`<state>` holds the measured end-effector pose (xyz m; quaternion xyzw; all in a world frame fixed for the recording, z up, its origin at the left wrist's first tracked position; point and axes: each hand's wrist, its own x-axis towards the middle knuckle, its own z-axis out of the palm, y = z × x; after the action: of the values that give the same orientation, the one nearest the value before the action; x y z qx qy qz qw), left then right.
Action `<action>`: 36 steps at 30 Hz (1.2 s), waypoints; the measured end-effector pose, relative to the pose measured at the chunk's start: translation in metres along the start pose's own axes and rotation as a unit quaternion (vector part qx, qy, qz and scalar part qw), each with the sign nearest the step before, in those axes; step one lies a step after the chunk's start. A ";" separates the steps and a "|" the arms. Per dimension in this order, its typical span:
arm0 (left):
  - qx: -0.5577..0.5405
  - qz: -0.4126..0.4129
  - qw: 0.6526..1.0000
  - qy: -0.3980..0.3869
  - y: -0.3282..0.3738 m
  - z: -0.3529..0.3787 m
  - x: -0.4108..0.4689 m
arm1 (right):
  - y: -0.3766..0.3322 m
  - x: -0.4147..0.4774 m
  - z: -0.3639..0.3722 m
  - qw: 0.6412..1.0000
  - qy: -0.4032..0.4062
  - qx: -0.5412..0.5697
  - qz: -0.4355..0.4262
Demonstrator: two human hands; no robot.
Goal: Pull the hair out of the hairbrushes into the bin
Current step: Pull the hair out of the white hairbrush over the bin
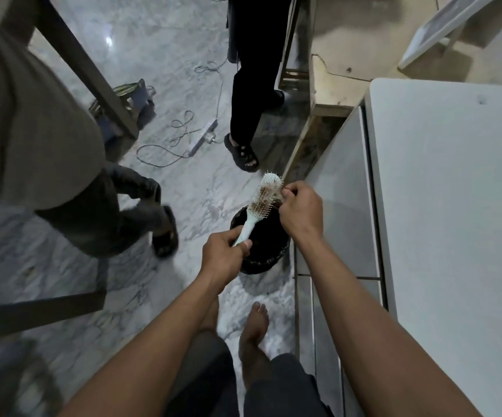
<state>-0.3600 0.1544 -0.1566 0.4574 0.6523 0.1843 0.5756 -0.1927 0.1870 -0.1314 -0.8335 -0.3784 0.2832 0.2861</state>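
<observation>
On the marble floor (183, 70) stands a black bin (263, 251), beside a white cabinet (454, 206). Above the bin, the left hand (224, 254) is wrapped tight around the brush (261, 203) handle. The right hand (299, 207) pinches hair (266, 195) at the bristles.

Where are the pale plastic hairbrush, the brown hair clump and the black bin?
Pale plastic hairbrush (247, 225): head view, handle neck.
Brown hair clump (266, 195): head view, among bristles.
Black bin (269, 256): head view, near rim.
</observation>
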 end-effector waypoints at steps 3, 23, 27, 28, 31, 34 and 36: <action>-0.006 -0.006 1.000 0.000 0.002 0.001 -0.001 | 0.003 0.001 -0.001 0.997 0.009 0.064 0.039; -0.050 -0.045 0.996 0.061 0.011 -0.022 0.009 | 0.060 -0.005 0.011 0.964 -0.135 -0.182 0.142; -0.024 -0.032 0.998 0.047 0.015 -0.022 0.008 | 0.063 -0.003 0.021 0.980 -0.108 -0.122 0.115; -0.023 -0.032 0.998 0.046 0.015 -0.021 0.008 | 0.062 -0.002 0.023 0.982 -0.102 -0.108 0.113; -0.018 -0.031 0.999 0.041 0.014 -0.020 0.007 | 0.057 0.000 0.027 0.987 -0.069 -0.111 0.093; -0.015 -0.030 0.999 0.035 0.013 -0.020 0.007 | 0.053 0.003 0.030 0.988 -0.052 -0.123 0.079; -0.014 -0.031 0.999 0.032 0.012 -0.021 0.008 | 0.052 0.007 0.034 0.987 -0.052 -0.128 0.078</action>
<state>-0.3735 0.1734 -0.1465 0.4230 0.6817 0.1899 0.5659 -0.1883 0.1727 -0.1917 -0.8745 -0.3594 0.2967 0.1344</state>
